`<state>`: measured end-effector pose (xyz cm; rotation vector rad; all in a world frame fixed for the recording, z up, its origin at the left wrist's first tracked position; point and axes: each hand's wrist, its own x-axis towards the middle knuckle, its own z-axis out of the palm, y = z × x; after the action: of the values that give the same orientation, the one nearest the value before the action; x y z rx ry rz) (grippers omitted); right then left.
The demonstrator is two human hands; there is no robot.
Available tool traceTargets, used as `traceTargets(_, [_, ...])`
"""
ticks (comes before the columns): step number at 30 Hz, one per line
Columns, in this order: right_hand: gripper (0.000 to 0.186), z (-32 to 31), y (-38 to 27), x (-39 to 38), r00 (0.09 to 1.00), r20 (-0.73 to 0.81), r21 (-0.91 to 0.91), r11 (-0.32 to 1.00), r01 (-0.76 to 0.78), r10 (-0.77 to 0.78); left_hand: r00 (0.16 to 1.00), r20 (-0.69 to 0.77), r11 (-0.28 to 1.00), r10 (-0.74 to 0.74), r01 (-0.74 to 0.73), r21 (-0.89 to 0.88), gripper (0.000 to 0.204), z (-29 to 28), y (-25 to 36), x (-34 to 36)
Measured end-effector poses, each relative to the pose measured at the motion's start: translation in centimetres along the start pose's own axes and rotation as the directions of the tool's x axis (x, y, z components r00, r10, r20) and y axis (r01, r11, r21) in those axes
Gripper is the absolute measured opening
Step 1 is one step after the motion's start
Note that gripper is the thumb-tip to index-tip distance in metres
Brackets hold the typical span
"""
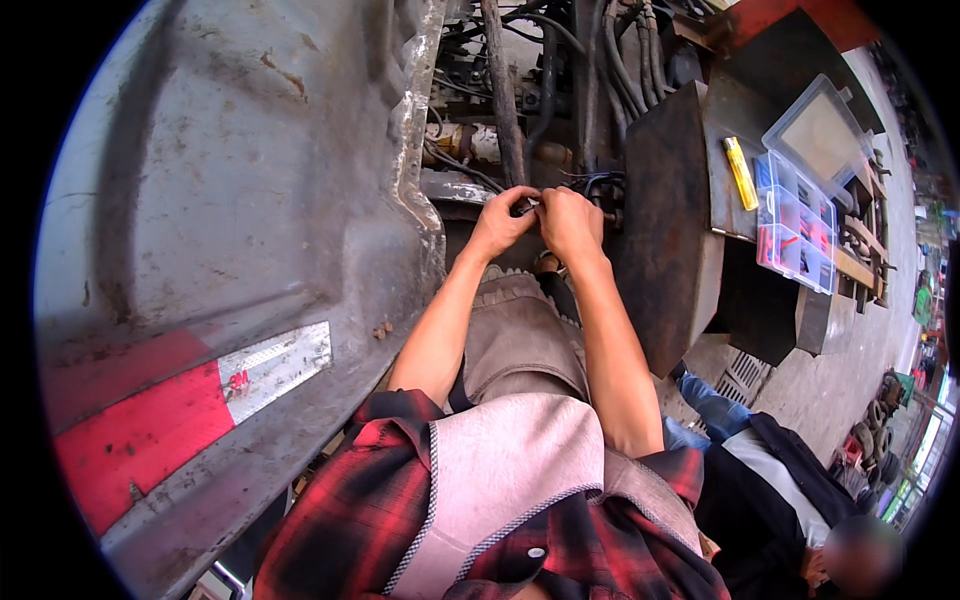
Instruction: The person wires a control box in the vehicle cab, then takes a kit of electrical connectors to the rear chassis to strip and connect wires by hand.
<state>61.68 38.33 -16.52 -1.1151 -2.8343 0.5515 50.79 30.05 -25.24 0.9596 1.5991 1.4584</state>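
A person in a red-and-black plaid shirt [340, 510] and pale apron [515, 450] works in a narrow gap, seen from their own head. Just past the view's centre, toward twelve o'clock, a small dark piece [525, 208] sits between the two hands; it is too small to identify.

This looks like fine fingertip work. Doing it well likely means one hand steadies the piece while the other makes small, light movements, without tugging the thin wires [603, 182] just beyond at one o'clock. Keeping the knuckles off the rough metal edges would help.

The left hand [503, 225] pinches the piece, thumb and forefinger curled around it. The right hand [572, 225] meets it, back upward, fingers bent inward; its fingertips are hidden, so I cannot tell what it grips. Both bare forearms reach forward from six o'clock, converging, the wrists close together.

A large grey metal panel [250, 190] fills nine to eleven o'clock. Toward two o'clock are a yellow tube [740, 173] and an open compartment box [797, 262].
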Motion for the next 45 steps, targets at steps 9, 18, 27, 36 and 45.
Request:
traceTargets(9, [0.01, -1.0, -0.4, -0.4, 0.997, -0.08, 0.118, 0.993, 0.011, -0.002, 0.999, 0.016, 0.999, -0.029, 0.029, -0.012, 0.016, -0.2, -0.5, 0.4])
traceTargets(18, [0.013, -0.2, -0.2, -0.6, 0.994, -0.045, 0.203, 0.976, -0.085, 0.096, 1.0, 0.002, 0.996, 0.001, -0.001, 0.092, 0.014, 0.4, 0.7, 0.4])
traceTargets(27, [0.018, -2.3, -1.2, -1.9, 0.952, -0.109, 0.309, 0.92, -0.24, 0.285, 0.999, 0.012, 0.999, -0.042, 0.042, -0.009, 0.011, 0.1, -0.7, 0.6])
traceTargets(36, [0.019, -2.2, -0.7, -2.0, 0.93, -0.086, 0.397, 0.868, -0.297, 0.357, 0.995, -0.045, 0.995, 0.084, -0.081, 0.062, 0.019, 0.1, 0.8, 0.5])
traceTargets(45, [0.019, -2.3, -1.2, -1.2, 0.939, -0.238, 0.295, 0.939, -0.174, 0.248, 0.913, -0.008, 0.87, 0.407, -0.385, 0.309, 0.017, 0.3, 3.0, 1.2])
